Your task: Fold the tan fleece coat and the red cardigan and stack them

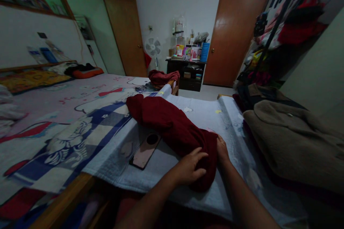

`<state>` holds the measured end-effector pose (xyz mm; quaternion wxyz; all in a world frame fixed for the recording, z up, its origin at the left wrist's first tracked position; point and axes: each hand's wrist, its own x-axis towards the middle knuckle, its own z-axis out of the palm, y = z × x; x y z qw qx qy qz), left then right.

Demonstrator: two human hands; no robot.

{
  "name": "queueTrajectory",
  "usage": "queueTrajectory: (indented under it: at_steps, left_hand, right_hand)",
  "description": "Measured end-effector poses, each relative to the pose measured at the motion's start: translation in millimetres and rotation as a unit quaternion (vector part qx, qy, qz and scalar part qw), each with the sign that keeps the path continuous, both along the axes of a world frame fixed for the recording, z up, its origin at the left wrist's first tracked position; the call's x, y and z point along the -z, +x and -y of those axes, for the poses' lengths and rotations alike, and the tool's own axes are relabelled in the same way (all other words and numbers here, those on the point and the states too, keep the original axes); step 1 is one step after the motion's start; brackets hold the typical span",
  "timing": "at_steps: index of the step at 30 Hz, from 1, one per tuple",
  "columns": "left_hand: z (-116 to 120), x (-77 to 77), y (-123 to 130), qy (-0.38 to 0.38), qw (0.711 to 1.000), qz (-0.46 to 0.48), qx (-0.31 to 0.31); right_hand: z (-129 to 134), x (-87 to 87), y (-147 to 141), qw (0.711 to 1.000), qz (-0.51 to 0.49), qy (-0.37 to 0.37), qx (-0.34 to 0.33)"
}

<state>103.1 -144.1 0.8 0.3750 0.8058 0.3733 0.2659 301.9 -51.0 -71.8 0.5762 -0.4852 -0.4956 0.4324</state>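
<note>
A dark red garment (172, 118), partly folded into a long strip, lies slantwise over a light blue sheet (166, 182). My left hand (192, 166) rests on its near end, thumb and fingers spread apart on the cloth. At the garment's right edge is my right hand (221, 149), closed on the fabric, with its fingers partly hidden. What kind of garment it is cannot be made out. A pinkish phone (142, 154) with a round black camera patch lies just left of the garment, back side up.
Folded clothes, with a brown fleece coat (290, 132) on top, are piled at the right. A bed with a patterned pink sheet (88, 89) adjoins on the left. Another reddish cloth (162, 77) hangs over a wooden post. Behind stand a fan (153, 47) and a dark cabinet (189, 84).
</note>
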Motion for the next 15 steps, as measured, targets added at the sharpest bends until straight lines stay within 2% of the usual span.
queueTrajectory:
  at_steps: [2, 5, 6, 8, 10, 12, 15]
  left_hand:
    - [-4, 0.0, -6, 0.027, 0.999, -0.001, -0.019]
    - [-15, -7.3, -25, 0.126, 0.983, -0.032, -0.132]
    - [-19, -10.2, -33, 0.166, 0.966, -0.070, -0.186]
    - [-25, -14.2, -53, 0.230, 0.914, -0.174, -0.285]
    - [-30, -14.2, -72, 0.252, 0.863, -0.268, -0.346]
    - [-35, -10.1, -89, 0.243, 0.839, -0.324, -0.363]
    - [-42, 1.6, -101, 0.212, 0.844, -0.357, -0.339]
  right_hand:
    - [0, -3.9, 1, 1.000, -0.016, -0.011, -0.007]
    - [-1, -7.8, 3, 0.999, 0.030, 0.011, 0.005]
    - [-2, -8.4, 5, 0.998, 0.056, 0.020, 0.005]
    - [-3, -8.3, 8, 0.997, 0.076, 0.022, -0.001]
    - [-4, -7.5, 13, 0.999, 0.042, -0.012, -0.005]
    - [-1, -7.1, 15, 0.998, 0.011, -0.069, -0.001]
    - [9, -9.2, 14, 0.992, 0.033, -0.118, -0.026]
